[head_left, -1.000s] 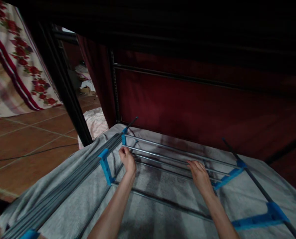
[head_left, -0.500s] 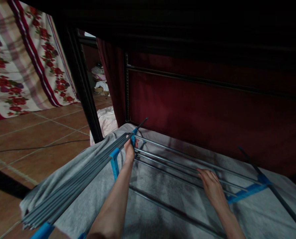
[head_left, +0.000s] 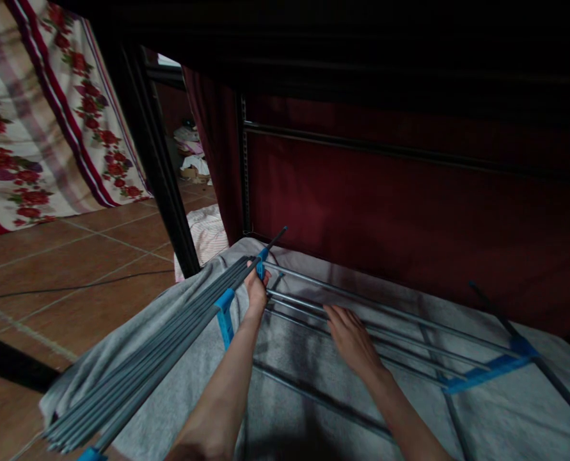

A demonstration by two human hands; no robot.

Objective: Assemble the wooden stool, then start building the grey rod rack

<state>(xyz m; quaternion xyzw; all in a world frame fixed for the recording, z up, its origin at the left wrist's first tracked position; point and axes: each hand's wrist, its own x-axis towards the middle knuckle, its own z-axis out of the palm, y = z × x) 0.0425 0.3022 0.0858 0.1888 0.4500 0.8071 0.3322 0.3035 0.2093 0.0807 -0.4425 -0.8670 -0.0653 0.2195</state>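
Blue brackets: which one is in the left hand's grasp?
The bracket at the grey tube bundle's far end; the left hand wraps it, while no hand holds the others.

The person's left hand (head_left: 257, 291), a second ago just below the small blue plastic bracket (head_left: 260, 269), now wraps around it, while the right hand (head_left: 352, 336) has shifted left along thin grey metal rods (head_left: 298, 300), farther from the long blue plastic bracket (head_left: 489, 372) at right.
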